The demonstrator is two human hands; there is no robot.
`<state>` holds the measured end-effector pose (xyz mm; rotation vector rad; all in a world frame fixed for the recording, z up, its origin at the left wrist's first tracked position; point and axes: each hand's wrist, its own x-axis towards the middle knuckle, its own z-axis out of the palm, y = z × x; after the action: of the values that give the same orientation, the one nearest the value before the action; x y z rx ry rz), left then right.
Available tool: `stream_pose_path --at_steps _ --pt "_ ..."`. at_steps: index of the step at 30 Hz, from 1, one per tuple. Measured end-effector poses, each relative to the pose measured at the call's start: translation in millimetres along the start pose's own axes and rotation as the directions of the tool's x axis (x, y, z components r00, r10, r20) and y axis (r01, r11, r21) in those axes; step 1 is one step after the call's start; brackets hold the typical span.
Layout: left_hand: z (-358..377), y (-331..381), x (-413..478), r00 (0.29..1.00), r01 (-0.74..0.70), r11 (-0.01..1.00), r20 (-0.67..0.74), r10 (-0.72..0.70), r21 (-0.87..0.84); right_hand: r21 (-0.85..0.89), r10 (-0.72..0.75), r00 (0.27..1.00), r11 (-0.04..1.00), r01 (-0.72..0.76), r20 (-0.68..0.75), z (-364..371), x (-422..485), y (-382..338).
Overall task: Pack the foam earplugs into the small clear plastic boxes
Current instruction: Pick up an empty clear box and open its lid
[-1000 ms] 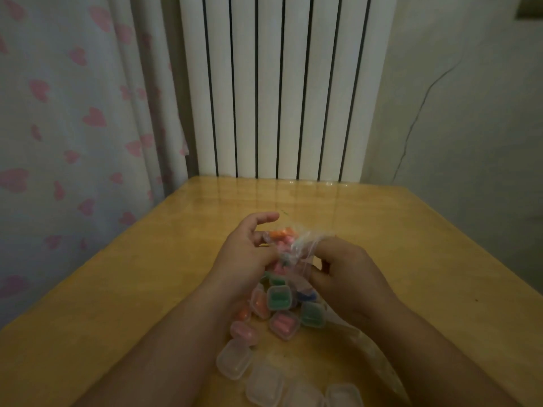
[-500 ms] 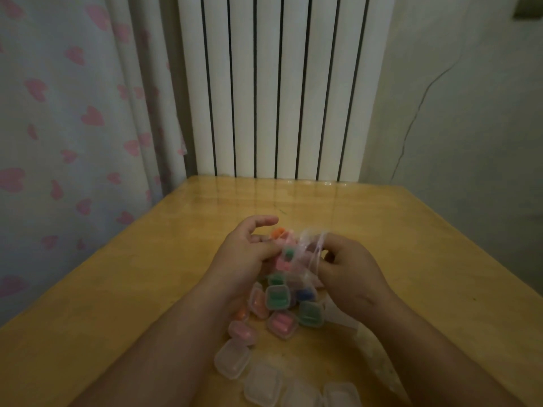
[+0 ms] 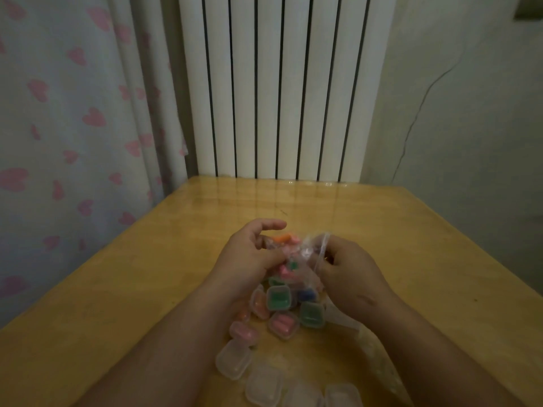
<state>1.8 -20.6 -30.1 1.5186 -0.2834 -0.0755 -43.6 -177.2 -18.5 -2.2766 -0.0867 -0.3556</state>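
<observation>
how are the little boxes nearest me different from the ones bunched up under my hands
The nearest boxes look empty and colourless; the bunched boxes show green, pink or orange earplugs inside. The nearest ones sit in a loose row, the bunched ones crowd together, some tilted. Both are small clear plastic boxes on the wooden table.

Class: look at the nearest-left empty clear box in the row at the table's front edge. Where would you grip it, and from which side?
Probably from above, with the fingers pinching two opposite flat side walls of the empty clear box. It lies flat on the table with its lid side up; its left side is free, while another box sits close on its right.
</observation>
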Motion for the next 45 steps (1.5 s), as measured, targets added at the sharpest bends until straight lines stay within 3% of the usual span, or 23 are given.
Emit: stream_pose_path --at_steps 12,18,22,25,30,34,36,38,41,45 --pt "4 3 -2 0.999 0.027 0.999 0.025 -0.028 0.033 -0.046 0.017 0.998 0.999 -0.02 -0.068 3 -1 2" --pt "2 4 -2 0.999 0.04 0.999 0.021 -0.041 0.022 0.019 -0.004 0.976 1.0 0.008 -0.219 2 -3 -1" --pt "-1 5 1 0.995 0.053 0.999 -0.085 -0.053 -0.007 0.09 -0.035 0.945 0.994 0.068 -0.324 1 -2 1" --pt "-6 4 6 0.981 0.061 0.996 -0.178 -0.073 -0.071 0.144 0.025 0.921 0.989 0.035 -0.39 0 0 4" --pt "-18 2 14 0.923 0.089 0.978 -0.353 -0.152 -0.189 0.172 0.073 0.92 0.985 -0.006 -0.384 1 2 10" --pt "-28 -1 21 0.886 0.154 0.966 -0.403 -0.227 -0.206 0.168 0.074 0.933 0.986 -0.014 -0.353 2 2 12" --pt "-35 -7 25 0.864 0.207 0.974 -0.449 -0.227 -0.095 0.174 0.063 0.938 0.985 -0.003 -0.34 3 1 12" --pt "-41 -13 27 0.855 0.255 0.956 -0.496 -0.153 0.145 0.172 0.059 0.947 0.985 -0.004 -0.315 5 0 12" --pt "-47 -18 26 0.866 0.33 0.839 -0.493 -0.086 0.433 0.146 0.062 0.955 0.989 -0.02 -0.289 7 1 12" --pt "-48 -19 25 0.864 0.368 0.704 -0.503 -0.017 0.607 0.128 0.058 0.965 0.991 -0.026 -0.254 9 1 13"
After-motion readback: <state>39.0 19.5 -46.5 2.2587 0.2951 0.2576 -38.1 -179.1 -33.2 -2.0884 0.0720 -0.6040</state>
